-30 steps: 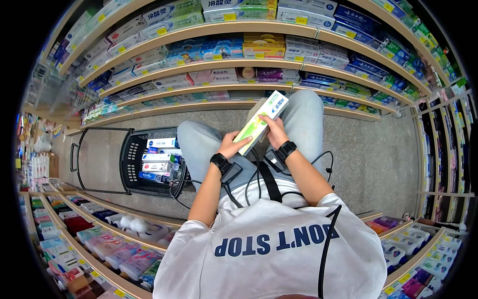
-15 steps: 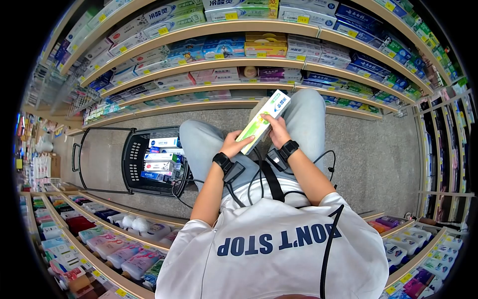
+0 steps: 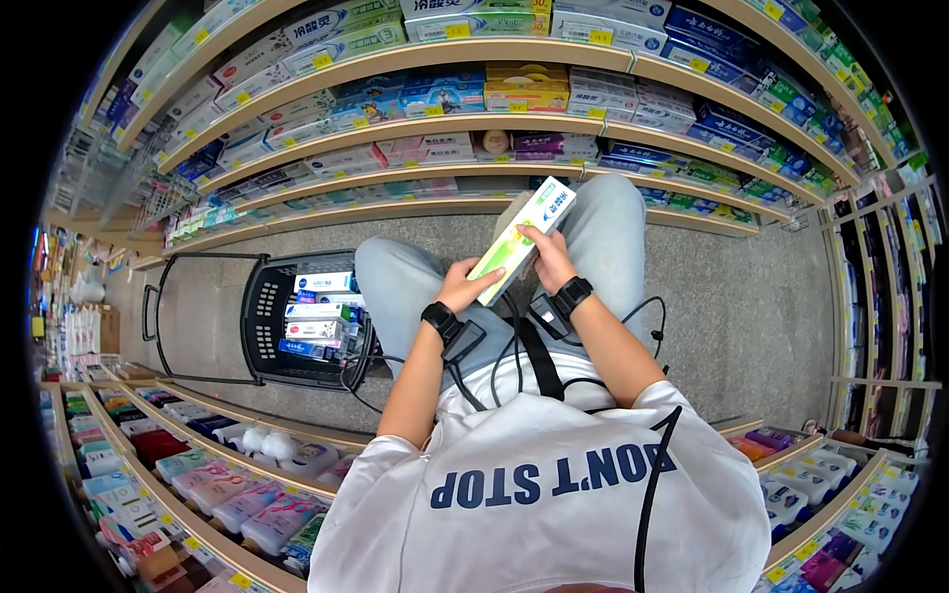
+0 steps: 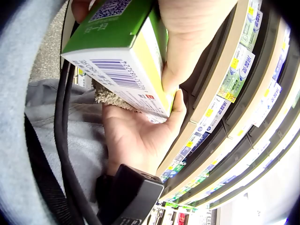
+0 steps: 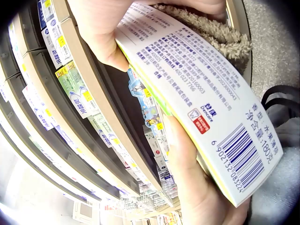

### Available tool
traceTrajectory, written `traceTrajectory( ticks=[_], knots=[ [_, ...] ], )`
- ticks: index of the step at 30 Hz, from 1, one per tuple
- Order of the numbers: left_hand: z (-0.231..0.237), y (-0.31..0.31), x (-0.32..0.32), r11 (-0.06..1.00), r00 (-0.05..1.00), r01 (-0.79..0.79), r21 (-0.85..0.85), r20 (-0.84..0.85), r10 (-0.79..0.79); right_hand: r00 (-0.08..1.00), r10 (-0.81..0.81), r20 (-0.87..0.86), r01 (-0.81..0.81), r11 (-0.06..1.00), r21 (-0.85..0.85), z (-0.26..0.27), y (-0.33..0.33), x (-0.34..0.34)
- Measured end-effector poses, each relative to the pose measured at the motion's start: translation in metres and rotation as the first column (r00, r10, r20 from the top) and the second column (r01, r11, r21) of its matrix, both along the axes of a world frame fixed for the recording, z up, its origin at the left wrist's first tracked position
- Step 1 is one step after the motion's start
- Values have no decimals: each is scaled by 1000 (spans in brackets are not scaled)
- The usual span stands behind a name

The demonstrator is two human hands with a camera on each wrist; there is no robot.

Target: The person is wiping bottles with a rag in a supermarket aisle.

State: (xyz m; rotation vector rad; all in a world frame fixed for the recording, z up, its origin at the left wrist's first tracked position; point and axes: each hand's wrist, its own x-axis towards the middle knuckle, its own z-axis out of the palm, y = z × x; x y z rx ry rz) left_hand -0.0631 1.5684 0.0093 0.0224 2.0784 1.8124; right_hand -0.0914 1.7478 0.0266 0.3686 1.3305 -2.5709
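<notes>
A long white, green and yellow box [image 3: 524, 237] is held at a slant above the person's lap. The left hand [image 3: 469, 286] grips its lower end, thumb on the front face. Further up, the right hand [image 3: 550, 259] holds the box by its side, thumb on the front. In the left wrist view the green end and a barcode side of the box [image 4: 117, 65] show, with the right hand [image 4: 140, 136] under it. Printed text and a barcode cover the side of the box [image 5: 206, 98] in the right wrist view, where the left hand [image 5: 197, 183] grips the barcode end.
A dark basket [image 3: 259, 321] holding several boxes [image 3: 316, 330] stands on the floor beside the person's leg. Shelves [image 3: 395, 138] of boxed goods curve across the front. Behind, shelves carry bottles [image 3: 267, 519]. Black cables [image 3: 514, 356] run over the lap.
Since a second ago, the view has shifted slightly. Both hands keep their grip on the box, whose tilt looks nearly the same.
</notes>
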Motion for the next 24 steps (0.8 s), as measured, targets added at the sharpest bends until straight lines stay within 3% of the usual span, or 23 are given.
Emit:
traceTrajectory(
  ticks=[24],
  knots=[
    [4,-2,1,993,997,71,-89,43,-68,1000,5,21,-6,1000,23,-1,0,2]
  ],
)
